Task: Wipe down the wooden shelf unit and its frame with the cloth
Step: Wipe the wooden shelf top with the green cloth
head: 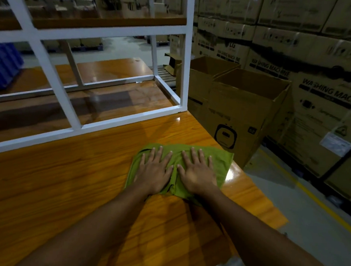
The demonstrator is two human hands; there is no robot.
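Left hand (153,171) and right hand (198,172) press the cloth (222,164) flat, fingers spread wide. Risk: the cloth lies at the wooden shelf (71,187) right edge; a rightward stroke may drop it.

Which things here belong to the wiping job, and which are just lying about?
Job: green cloth, left hand and right hand pressed flat on it, wooden shelf top, white frame.
Lying about: open cardboard boxes, stacked washing-machine cartons, blue crate.

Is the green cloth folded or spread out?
Spread out: the cloth lies flat on the shelf, wrinkled between the left hand and right hand.
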